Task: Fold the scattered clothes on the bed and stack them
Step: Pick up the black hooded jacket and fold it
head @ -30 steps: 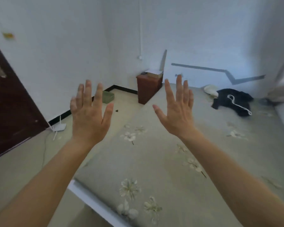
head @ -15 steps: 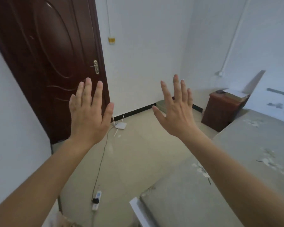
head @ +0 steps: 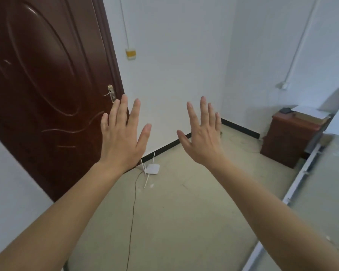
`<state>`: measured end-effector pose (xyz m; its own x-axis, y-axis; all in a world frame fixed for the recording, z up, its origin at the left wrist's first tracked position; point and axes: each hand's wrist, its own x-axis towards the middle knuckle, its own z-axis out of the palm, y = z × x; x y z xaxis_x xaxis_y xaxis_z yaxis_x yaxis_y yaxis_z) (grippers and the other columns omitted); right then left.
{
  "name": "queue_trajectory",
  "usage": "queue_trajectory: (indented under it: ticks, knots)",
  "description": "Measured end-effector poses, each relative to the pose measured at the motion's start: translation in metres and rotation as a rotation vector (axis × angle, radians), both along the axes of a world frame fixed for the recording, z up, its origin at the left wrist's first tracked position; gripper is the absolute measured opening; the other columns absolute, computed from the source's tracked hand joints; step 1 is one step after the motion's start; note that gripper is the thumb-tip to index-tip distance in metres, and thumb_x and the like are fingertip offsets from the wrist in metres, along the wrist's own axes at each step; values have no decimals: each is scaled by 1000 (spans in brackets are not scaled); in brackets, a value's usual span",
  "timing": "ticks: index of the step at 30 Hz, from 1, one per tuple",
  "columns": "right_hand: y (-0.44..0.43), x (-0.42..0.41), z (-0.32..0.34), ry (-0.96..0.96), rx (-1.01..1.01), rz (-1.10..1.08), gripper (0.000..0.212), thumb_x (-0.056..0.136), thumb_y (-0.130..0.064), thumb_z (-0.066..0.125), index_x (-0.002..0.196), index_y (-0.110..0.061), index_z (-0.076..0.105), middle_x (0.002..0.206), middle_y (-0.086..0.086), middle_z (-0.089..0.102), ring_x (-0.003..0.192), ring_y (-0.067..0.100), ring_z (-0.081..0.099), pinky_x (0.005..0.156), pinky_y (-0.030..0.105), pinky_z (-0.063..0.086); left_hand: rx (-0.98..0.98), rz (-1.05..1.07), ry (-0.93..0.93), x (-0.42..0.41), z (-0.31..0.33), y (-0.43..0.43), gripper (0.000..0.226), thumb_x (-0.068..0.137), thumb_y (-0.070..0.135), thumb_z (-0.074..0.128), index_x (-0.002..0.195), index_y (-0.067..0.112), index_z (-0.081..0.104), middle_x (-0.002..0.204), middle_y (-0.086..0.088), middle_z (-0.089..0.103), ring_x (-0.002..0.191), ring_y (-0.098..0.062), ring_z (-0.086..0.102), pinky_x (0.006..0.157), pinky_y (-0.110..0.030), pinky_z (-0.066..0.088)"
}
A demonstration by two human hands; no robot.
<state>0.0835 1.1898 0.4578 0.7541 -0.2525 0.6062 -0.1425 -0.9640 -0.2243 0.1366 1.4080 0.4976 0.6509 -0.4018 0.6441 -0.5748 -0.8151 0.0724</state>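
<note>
My left hand [head: 122, 137] and my right hand [head: 203, 136] are both raised in front of me, backs toward the camera, fingers spread and holding nothing. Only the left edge of the bed [head: 325, 192], with its grey-green sheet and white frame, shows along the right side. No clothes are in view.
A dark brown door [head: 47, 85] fills the left. A white router [head: 152, 169] with its cable lies on the beige floor by the wall. A brown bedside cabinet [head: 288, 139] with papers on top stands at the right, beside the bed.
The view has swung left, away from the bed and its dark garment toward the door and floor. Both hands have kept the same raised, spread pose.
</note>
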Motion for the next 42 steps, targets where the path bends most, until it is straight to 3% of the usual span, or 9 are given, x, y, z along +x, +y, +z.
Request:
queue_trajectory:
  ticks: [8,11,14,22,30,35,42]
  knots:
    - [-83,115,11,11,-106,-176,79,98,-51,46,161,-27,4,167,13,-10,153,37,-4,123,54,2,-40,-183,37,164,0,-86,65,102,50,28,158,19,16,165,-13,8,152,-28,4,119,-54,9]
    - [-122,128,7,60,-71,-305,80,99,-52,46,161,-28,0,166,10,-17,153,34,-11,123,52,-3,-62,-308,93,209,-14,-145,65,103,49,28,158,19,12,166,-11,3,153,-27,0,120,-54,7]
    - [-171,127,12,83,-158,-421,80,99,-54,44,160,-28,0,166,11,-16,153,36,-11,124,54,-1,-63,-431,156,233,-16,-219,66,102,51,24,159,20,10,166,-11,1,153,-27,-1,121,-54,7]
    - [-336,66,-15,23,-128,-840,74,99,-52,43,160,-27,11,167,13,-8,154,36,-5,123,56,2,7,-832,127,232,-23,-445,66,99,51,27,158,23,15,166,-9,5,152,-26,3,121,-54,9]
    - [-528,8,-47,91,-29,-1176,79,99,-57,38,160,-27,-2,166,12,-18,153,36,-11,122,56,-1,178,-1098,74,185,-37,-704,66,101,54,23,158,25,9,166,-7,-4,153,-25,-6,121,-56,5]
    - [-620,-25,-39,109,50,-1287,78,101,-56,35,160,-28,-8,164,10,-24,153,35,-15,123,55,-1,162,-1236,71,163,-26,-828,67,101,54,26,159,25,8,166,-7,-5,153,-23,-7,121,-52,2]
    - [-744,-72,-81,176,104,-1478,79,99,-54,40,160,-25,-1,166,12,-14,153,37,-5,123,55,7,267,-1384,89,131,-70,-1000,69,100,55,20,159,24,2,166,-10,-10,152,-26,-9,122,-55,3]
